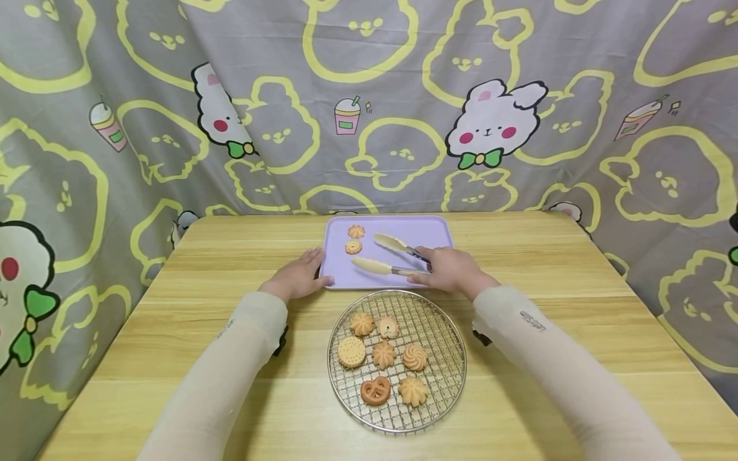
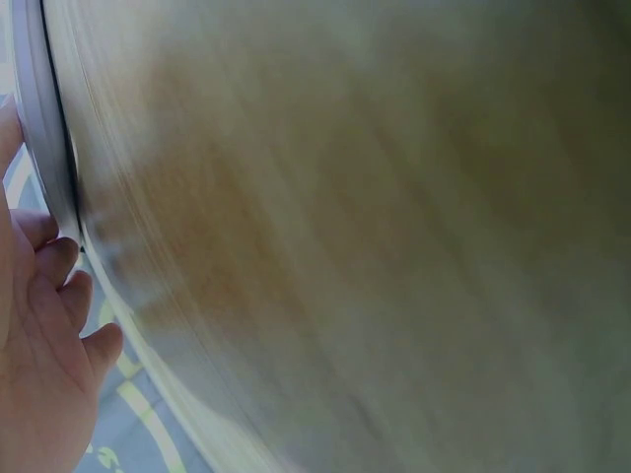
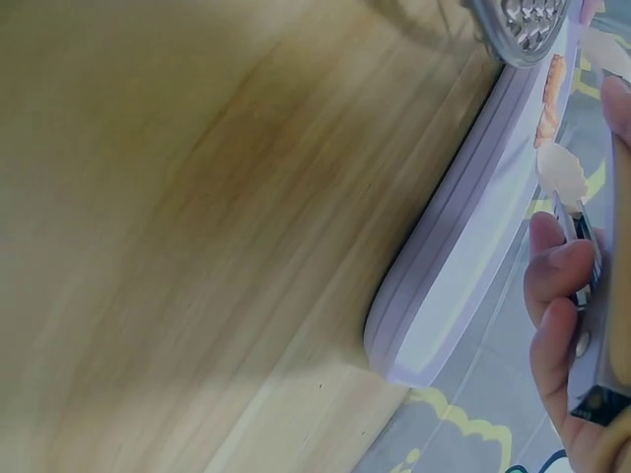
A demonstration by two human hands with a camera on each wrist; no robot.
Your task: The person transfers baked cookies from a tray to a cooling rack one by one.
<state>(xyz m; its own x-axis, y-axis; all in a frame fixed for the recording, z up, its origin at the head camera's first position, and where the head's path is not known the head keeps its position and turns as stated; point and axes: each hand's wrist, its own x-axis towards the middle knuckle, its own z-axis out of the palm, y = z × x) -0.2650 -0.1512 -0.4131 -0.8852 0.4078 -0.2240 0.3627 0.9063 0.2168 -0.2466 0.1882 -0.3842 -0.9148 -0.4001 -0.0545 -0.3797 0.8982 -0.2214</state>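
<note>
My right hand [image 1: 455, 269] grips a pair of tongs [image 1: 398, 270] with cream-coloured tips and metal arms. The tongs are spread apart over the lilac tray [image 1: 340, 277], their tips pointing left. Two small cookies [image 1: 353, 247] lie on the tray's left half. The right wrist view shows fingers [image 3: 562, 271] curled around the metal arms. My left hand [image 1: 296, 275] rests at the tray's left edge, thumb at the front corner. In the left wrist view its fingers [image 2: 59, 261] are loosely bent beside the tray's rim [image 2: 44, 118].
A round wire rack [image 1: 441, 384] stands in front of the tray, holding several cookies and one brown pretzel-shaped cookie [image 1: 376, 390]. Everything is on a wooden table [image 1: 553, 256]. A grey patterned curtain [image 1: 398, 96] hangs behind and along both sides.
</note>
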